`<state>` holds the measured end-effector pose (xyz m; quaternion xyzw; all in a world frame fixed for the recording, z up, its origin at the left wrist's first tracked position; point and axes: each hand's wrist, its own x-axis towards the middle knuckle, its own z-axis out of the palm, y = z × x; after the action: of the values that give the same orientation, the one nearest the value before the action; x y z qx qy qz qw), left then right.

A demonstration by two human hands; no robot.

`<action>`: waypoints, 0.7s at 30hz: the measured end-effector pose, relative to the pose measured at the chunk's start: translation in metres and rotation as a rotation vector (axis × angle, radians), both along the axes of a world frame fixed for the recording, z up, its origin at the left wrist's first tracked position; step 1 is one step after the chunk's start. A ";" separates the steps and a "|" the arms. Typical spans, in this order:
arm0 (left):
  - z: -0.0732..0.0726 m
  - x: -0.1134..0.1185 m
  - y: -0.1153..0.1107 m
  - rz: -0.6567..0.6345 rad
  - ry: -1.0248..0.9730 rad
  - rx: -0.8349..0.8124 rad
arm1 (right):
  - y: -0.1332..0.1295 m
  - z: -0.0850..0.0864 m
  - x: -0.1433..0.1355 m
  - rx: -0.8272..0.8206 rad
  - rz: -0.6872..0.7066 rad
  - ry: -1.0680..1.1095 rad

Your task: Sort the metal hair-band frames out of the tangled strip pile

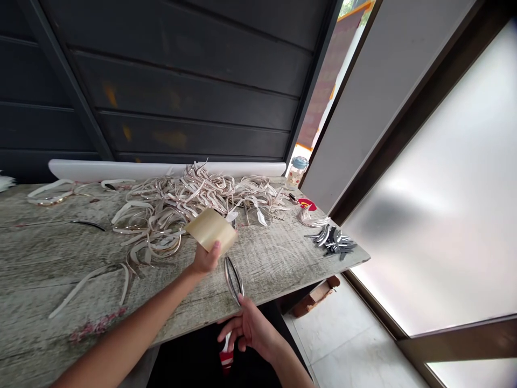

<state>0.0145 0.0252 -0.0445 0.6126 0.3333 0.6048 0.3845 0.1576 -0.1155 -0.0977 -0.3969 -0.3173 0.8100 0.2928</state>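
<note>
1. Bare forearms [153,318] are closest, reaching in from the bottom over a dark-clothed lap [177,358] and a worn wooden table [278,269].
2. Left hand [207,260]: clamped on a tan sheet [212,226], thumb flat on its face, other fingers hidden behind. Sheet is tilted, in front of the strip pile.
3. Right hand [258,330]: at the table's front edge, a fingertip on the lower end of a silver loop [230,283]. Other fingers curled, slightly apart. Opposing side hidden — can't tell if it's a firm pinch.
4. Loop: narrow, pointed oval, dark inside, just right of and below the sheet.
5. Big tangle of pale strips [189,191] behind the sheet; smaller bundle [314,218] at right; black-and-silver pieces [333,241] near the right corner.
6. Labels: red tag [307,204] with a yellow mark — too small to read. Blue-lidded cup [298,171] at the back right corner has small prints, unreadable too.
7. Back edge: white roll [161,170] against a dark panel [181,70].
8. Floor: cardboard box [317,298] by the table's right end.
</note>
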 end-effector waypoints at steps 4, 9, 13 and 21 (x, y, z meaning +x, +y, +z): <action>0.019 0.002 -0.030 -0.282 0.203 0.039 | 0.005 0.000 -0.005 0.057 -0.052 -0.004; 0.027 0.004 -0.047 -0.486 0.898 0.315 | 0.006 -0.001 0.003 0.150 -0.031 0.021; 0.018 0.004 -0.046 -0.443 0.783 0.189 | 0.006 -0.003 0.002 0.145 -0.106 0.020; 0.026 -0.001 -0.028 -0.016 -0.220 -0.292 | 0.002 0.004 -0.006 0.167 -0.220 0.000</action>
<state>0.0133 -0.0028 -0.0187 0.4831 0.3685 0.6103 0.5082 0.1516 -0.1131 -0.0938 -0.4035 -0.3379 0.7438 0.4120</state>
